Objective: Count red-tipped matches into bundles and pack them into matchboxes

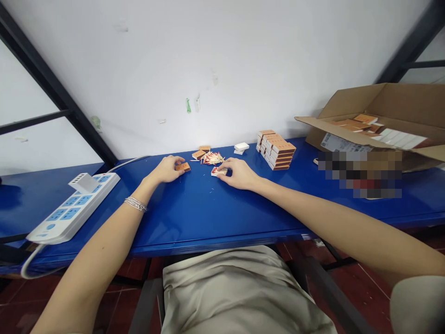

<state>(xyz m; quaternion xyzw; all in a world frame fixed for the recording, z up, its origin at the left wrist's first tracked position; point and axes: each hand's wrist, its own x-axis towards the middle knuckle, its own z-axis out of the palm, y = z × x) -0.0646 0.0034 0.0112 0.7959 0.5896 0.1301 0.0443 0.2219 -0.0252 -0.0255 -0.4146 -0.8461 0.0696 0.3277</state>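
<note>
My left hand (168,169) has its thumb and fingers closed on an orange-brown matchbox sleeve (183,166) at the table surface. To the right, my right hand (239,173) grips a small white matchbox tray (214,172) by its right end. Red-tipped matches lie in that tray. Just behind it is a loose heap of matches (212,158), red and pale. Two more orange-brown matchboxes (199,154) rest at the heap's left and back. White inner trays (241,147) are stacked behind my right hand.
A block of stacked matchboxes (276,149) stands right of centre. Farther right, an open cardboard box (313,134) holds more boxes, with a blurred patch in front. A white power strip (74,208) with a plugged-in adapter lies at left on the blue table (194,213), against a white wall.
</note>
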